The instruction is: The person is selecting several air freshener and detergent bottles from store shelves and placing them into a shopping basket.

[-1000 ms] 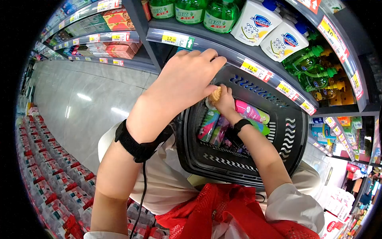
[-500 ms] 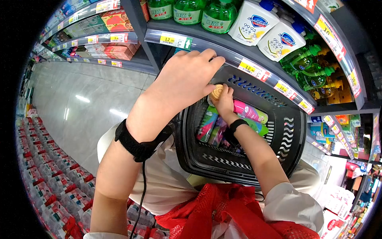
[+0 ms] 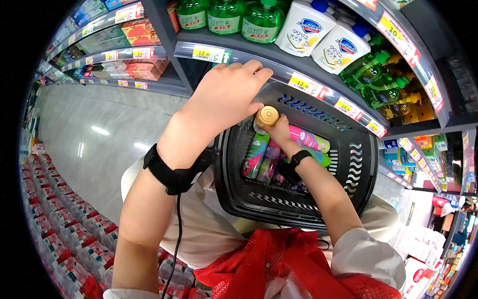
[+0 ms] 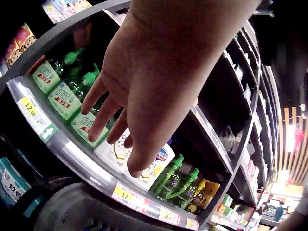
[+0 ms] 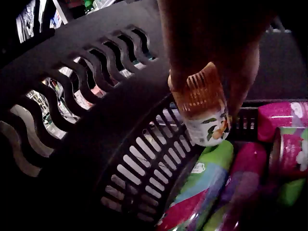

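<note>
Inside the black shopping basket [image 3: 294, 203], my right hand [image 3: 280, 130] grips a small white canister with a tan, patterned cap [image 3: 269, 115]. The right wrist view shows the ribbed sides of that cap and a fruit print on the canister's white body [image 5: 210, 131]. Right below it lie a green, blue and pink can [image 5: 204, 178] and a magenta one [image 5: 245, 168]. My left hand [image 3: 226, 94] hovers by the shelf's front edge, above the basket's far left corner. Its fingers [image 4: 98, 126] are loosely spread and hold nothing.
Green pump bottles [image 3: 261, 25] and white pump bottles [image 3: 304, 32] stand on the shelf, whose price-tag edge [image 3: 279, 74] overhangs the basket's far side. Rows of red-and-clear packs [image 3: 69, 234] line the left. The basket stands between the person's knees.
The canister has come more upright in my right hand, its cap now facing the camera. The head view has shifted slightly; my left hand keeps about the same pose.
</note>
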Demonstrator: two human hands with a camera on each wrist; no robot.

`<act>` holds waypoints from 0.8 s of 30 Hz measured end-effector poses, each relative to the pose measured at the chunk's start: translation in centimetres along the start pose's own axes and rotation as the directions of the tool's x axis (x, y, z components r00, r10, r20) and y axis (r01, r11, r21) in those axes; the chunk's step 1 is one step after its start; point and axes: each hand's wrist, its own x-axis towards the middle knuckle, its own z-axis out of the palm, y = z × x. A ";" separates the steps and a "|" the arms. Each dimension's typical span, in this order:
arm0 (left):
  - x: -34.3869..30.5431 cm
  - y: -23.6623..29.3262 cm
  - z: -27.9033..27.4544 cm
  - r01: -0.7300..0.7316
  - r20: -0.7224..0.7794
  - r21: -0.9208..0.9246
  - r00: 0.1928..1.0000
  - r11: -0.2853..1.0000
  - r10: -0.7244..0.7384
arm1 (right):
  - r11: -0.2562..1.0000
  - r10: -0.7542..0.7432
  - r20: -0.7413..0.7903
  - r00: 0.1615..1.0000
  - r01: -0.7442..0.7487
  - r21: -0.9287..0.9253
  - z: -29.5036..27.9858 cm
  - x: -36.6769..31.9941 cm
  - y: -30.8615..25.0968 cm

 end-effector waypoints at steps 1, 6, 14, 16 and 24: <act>0.2 0.0 0.0 -0.006 0.000 -0.002 1.000 1.000 0.006 | 1.000 0.013 0.031 0.999 -0.013 -0.003 -0.5 0.1 0.4; 2.0 0.6 -0.4 0.024 0.065 -0.031 0.998 0.999 -0.022 | 1.000 -0.005 0.227 0.974 0.012 -0.027 -5.8 -0.2 1.0; 5.8 2.4 -0.1 -0.049 -0.208 -0.123 0.978 0.991 0.023 | 0.968 -0.216 0.269 0.939 0.171 0.182 -18.4 -4.2 -0.6; 6.7 3.2 -0.4 -0.073 -0.315 -0.152 0.949 0.986 0.022 | 0.945 -0.307 0.248 0.919 0.263 0.196 -22.3 -6.0 -1.5; 7.5 4.3 0.8 -0.090 -0.390 -0.100 0.920 0.991 0.045 | 0.963 -0.251 -0.045 0.967 0.245 -0.115 -31.2 -9.7 2.1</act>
